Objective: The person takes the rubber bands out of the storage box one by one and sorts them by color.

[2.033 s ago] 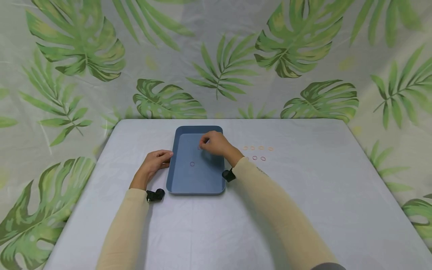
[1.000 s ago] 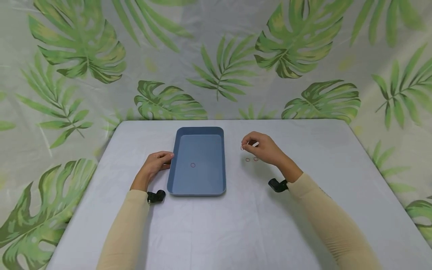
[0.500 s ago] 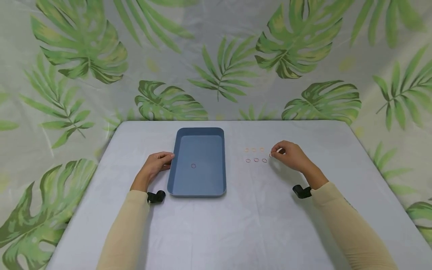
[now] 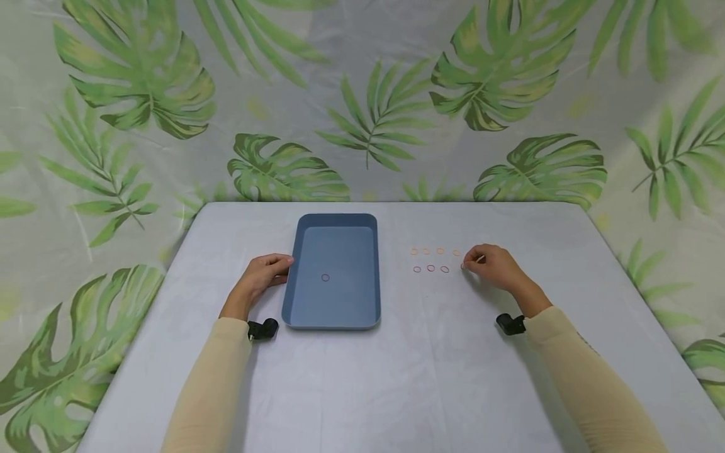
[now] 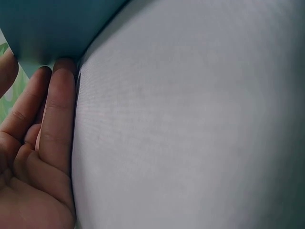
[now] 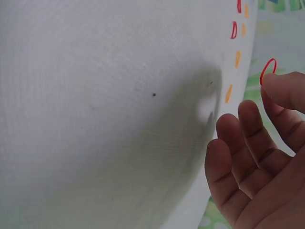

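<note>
A blue tray (image 4: 362, 296) lies mid-table with one small red ring (image 4: 325, 277) inside it. My left hand (image 4: 280, 267) rests against the tray's left side; in the left wrist view its fingers (image 5: 57, 109) lie straight along the tray wall (image 5: 47, 28). To the right of the tray, my right hand (image 4: 467, 263) pinches another red ring (image 4: 463, 267) (image 6: 267, 71) low over the cloth. It is at the right end of a row of red rings (image 4: 430, 268). A row of orange rings (image 4: 439, 251) lies just behind.
The table (image 4: 396, 377) is covered in a pale grey cloth, with a leaf-print curtain (image 4: 368, 113) behind and at both sides. Black wrist camera mounts (image 4: 262, 328) sit on both forearms. Orange rings (image 6: 237, 58) show near the right fingertips.
My right hand left the tray with a red ring, travelled right past the rows and came down at the right end of the red row. The left hand has stayed put.
</note>
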Demonstrator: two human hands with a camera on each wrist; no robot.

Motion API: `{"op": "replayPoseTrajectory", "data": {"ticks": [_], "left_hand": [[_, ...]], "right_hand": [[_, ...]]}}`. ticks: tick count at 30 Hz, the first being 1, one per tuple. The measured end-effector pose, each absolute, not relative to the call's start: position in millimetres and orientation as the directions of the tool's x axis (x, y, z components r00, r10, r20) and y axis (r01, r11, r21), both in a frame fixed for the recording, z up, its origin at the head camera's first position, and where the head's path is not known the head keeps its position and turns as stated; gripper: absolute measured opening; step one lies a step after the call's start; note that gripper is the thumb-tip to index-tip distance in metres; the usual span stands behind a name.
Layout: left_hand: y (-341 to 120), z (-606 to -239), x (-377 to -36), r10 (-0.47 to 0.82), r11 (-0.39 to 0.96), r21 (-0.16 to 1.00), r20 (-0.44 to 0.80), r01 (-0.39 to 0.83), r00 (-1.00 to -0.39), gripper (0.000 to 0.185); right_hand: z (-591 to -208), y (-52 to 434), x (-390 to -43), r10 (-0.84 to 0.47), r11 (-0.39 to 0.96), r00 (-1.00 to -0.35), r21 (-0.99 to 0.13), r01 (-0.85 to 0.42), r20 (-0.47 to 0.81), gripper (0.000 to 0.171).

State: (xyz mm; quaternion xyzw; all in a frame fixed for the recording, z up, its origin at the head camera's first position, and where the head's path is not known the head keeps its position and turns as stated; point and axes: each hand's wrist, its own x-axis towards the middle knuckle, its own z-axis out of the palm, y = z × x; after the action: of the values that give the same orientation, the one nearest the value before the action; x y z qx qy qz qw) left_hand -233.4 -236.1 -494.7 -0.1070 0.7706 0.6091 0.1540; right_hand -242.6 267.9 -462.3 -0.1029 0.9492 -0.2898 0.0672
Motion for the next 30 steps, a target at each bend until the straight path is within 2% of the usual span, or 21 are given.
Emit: {"op": "replayPoseTrajectory", "data": {"ticks": [10,22,30], "left_hand": [[-235,-493,-234,0.016,0.217,0.912,-0.361,-0.349,-0.933,0.048],[-234,-496,-237,0.014,0.228,0.909,-0.361,-0.349,-0.932,0.047],[-234,-497,-239,0.009,0.227,0.908,-0.362,-0.351,-0.932,0.048]], "right_hand": [[-470,269,-247,-0.227,0.815,-0.973,-0.557,-0.161,-0.051,0.011],[-477,263,-258,-0.246,0.870,-0.969,-0.448,-0.208,-0.028,0.010],[-481,263,-263,-0.264,0.877,-0.964,-0.419,-0.234,-0.015,0.009]]}}
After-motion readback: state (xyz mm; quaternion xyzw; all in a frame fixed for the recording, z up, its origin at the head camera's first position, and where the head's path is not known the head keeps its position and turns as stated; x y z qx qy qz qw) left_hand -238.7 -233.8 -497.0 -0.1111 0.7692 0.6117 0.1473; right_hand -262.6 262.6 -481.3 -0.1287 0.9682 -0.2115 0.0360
